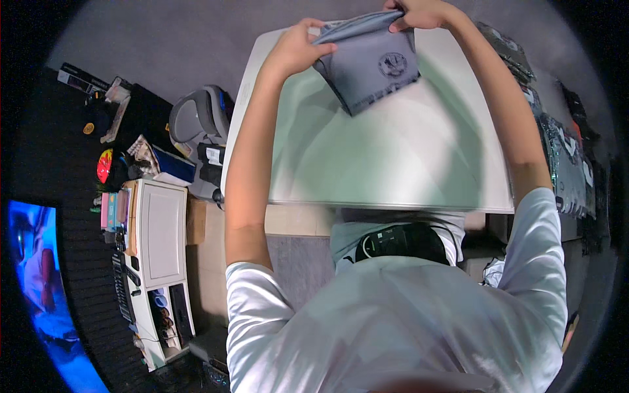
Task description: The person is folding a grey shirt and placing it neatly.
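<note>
A flat grey plastic bag (373,69) with a round dark print and a line of dark marks along its lower edge is held up over the far part of the white table (386,177). My left hand (298,49) pinches its upper left corner, the thumb lying on the front. At the upper right, my right hand (419,14) grips the top edge with its thumb in front. The bag hangs tilted, its lower left corner pointing toward me. Its top edge looks folded or bunched between the hands, and whatever is inside cannot be seen.
To the right, several packed dark garments in clear wrap (567,164) are stacked beside the table. A grey chair (196,114) stands at the left, close to a white cabinet (164,232) carrying boxes and a keyboard. A lit screen (49,295) glows at the far left.
</note>
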The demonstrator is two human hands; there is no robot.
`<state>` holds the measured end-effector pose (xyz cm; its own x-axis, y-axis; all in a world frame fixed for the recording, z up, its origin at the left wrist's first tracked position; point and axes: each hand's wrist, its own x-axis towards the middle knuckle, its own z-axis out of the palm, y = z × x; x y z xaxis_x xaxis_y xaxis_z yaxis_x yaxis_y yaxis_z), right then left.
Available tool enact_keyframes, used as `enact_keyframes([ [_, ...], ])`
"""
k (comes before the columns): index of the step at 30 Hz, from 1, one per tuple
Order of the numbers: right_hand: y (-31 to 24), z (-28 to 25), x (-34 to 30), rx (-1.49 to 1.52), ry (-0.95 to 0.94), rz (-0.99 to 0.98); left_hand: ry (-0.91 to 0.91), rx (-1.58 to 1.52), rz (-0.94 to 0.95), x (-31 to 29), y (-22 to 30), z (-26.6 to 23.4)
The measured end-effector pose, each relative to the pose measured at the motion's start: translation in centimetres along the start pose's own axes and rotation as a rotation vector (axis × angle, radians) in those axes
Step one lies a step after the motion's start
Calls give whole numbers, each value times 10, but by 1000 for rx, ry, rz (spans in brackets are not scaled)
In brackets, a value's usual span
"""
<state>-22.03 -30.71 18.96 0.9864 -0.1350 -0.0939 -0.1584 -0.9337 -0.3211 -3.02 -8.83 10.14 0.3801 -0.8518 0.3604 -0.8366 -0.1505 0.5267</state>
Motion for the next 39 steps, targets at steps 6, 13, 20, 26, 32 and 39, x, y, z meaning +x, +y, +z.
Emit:
enact_keyframes([
  [6, 46, 85, -36, -110, 723, -297, 220, 220, 280, -22, 26, 25],
  [13, 35, 193, -121, 37, 512, -165, 0, 188, 458, -112, 19, 84],
  [20, 53, 127, -105, 253, 602, 283, -41, 65, -99, -68, 21, 37],
  [26, 78, 160, -50, 473, 239, 496, -97, 197, -422, -15, -12, 86],
  [32, 113, 207, -26, 842, 639, 293, 102, 34, -450, -18, -13, 106],
  [39, 96, 193, -33, 1208, 667, 320, 143, -22, -489, -21, -9, 107],
])
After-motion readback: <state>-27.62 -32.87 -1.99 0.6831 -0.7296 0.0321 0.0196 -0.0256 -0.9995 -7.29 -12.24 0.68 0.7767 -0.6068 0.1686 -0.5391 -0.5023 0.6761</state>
